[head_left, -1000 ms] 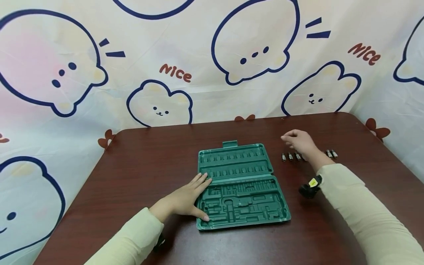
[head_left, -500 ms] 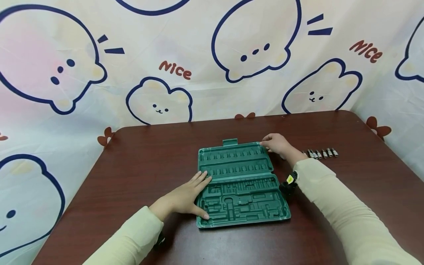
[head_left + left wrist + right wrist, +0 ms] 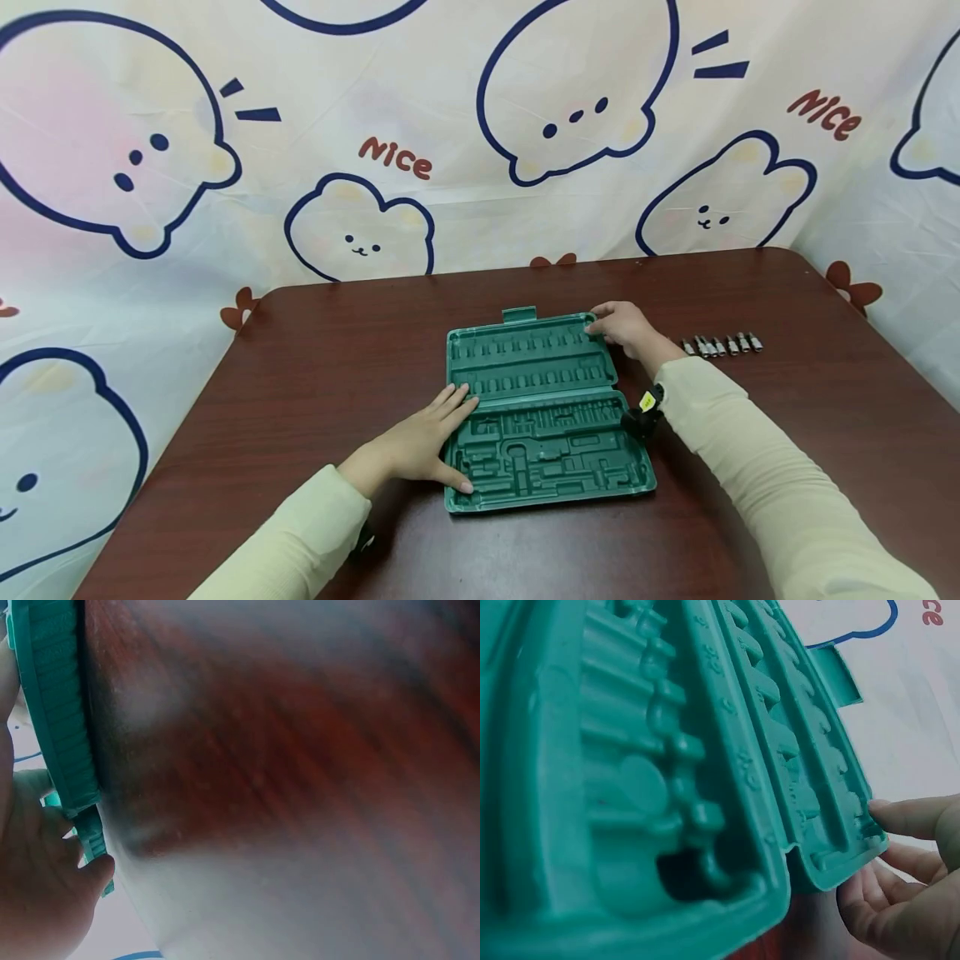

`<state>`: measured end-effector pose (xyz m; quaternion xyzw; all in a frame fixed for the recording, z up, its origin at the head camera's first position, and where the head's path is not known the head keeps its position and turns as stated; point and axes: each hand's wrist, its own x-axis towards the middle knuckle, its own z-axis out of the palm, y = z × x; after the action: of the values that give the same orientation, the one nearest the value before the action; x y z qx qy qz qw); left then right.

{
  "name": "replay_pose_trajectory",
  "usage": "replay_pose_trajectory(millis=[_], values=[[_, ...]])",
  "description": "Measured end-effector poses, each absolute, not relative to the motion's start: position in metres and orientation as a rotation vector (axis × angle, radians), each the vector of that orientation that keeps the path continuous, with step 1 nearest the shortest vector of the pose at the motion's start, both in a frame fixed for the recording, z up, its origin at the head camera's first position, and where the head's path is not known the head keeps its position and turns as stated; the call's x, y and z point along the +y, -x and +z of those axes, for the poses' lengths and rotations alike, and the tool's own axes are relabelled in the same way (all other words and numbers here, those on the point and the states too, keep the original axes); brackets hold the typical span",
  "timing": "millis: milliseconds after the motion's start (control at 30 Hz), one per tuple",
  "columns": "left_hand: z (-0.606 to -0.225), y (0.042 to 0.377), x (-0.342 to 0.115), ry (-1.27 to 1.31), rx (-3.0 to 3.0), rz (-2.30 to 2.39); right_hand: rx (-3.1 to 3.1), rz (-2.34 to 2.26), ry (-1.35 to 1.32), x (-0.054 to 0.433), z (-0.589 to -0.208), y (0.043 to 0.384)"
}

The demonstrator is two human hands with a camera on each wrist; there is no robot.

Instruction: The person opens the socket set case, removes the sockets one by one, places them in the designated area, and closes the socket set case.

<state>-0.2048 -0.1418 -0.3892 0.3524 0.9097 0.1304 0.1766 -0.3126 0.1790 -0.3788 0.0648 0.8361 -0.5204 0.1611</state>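
Observation:
A green moulded tool case [image 3: 551, 446] lies unfolded on the table, its recesses bare. My left hand [image 3: 416, 446] rests along its left side, fingers spread and straight, thumb on the near corner. The left wrist view shows that hand [image 3: 37, 877] beside the case's ribbed outer wall [image 3: 56, 712]. At the far right corner of the lid [image 3: 532, 358], my right hand [image 3: 626, 327] pinches the rim. Its thumb [image 3: 904, 816] is on the inner face, and the other fingers curl beneath the outside in the right wrist view.
Right of the case, several small silver socket-like pieces [image 3: 720, 346] stand in a row, partly behind the right forearm. The brown table [image 3: 360, 350] ends at a patterned cloth backdrop [image 3: 465, 217]. A latch tab [image 3: 519, 315] sticks out from the lid's far edge.
My right hand has come left from over the silver pieces to the lid's corner and taken hold of it. The lid's far edge has risen slightly. My left hand stays put.

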Motion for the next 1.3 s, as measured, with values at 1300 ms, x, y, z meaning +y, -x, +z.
replay_pose_trajectory(millis=[1300], values=[[-0.351, 0.21, -0.169, -0.715, 2.655, 1.052, 3.039, -1.354, 0.622, 0.184, -0.35, 0.253]])
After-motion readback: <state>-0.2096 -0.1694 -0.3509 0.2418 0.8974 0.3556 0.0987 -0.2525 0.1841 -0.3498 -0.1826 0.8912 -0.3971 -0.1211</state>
